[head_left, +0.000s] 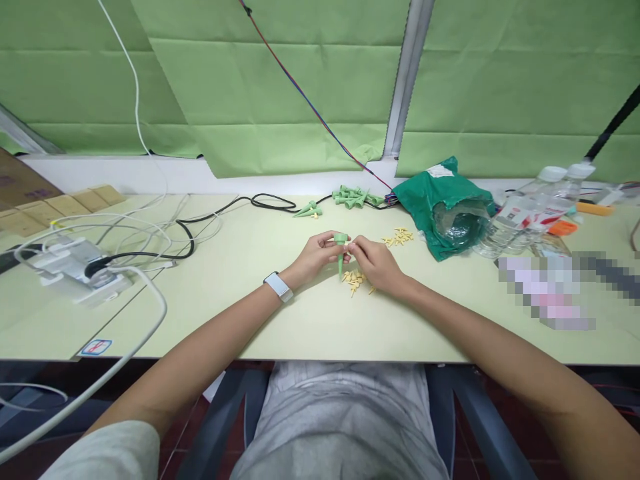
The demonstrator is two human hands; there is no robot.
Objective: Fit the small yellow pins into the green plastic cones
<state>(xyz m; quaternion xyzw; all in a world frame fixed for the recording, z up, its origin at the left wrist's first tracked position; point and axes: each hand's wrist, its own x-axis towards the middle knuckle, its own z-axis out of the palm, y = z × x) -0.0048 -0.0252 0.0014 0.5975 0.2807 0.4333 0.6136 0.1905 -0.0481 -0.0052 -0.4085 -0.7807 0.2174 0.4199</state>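
My left hand (320,253) is closed around a green spike (341,268) with a wide top, its pointed end facing down. My right hand (374,262) is pinched against the spike's side, where a small pale yellow bit shows between the fingers. Small yellow pieces (354,280) lie on the table just below the hands, and another pile of yellow pieces (399,237) is behind my right hand. Farther back sits a heap of green spikes (353,196). To its left, a few green spikes (306,210) lie with yellow pieces on them.
A green plastic bag (425,210) and clear bottles (517,213) stand at the right. Orange items (563,228) lie beyond them. White power strips (83,270) with tangled cables cover the left side, near cardboard-coloured blocks (43,212). A black cable (225,207) runs along the back.
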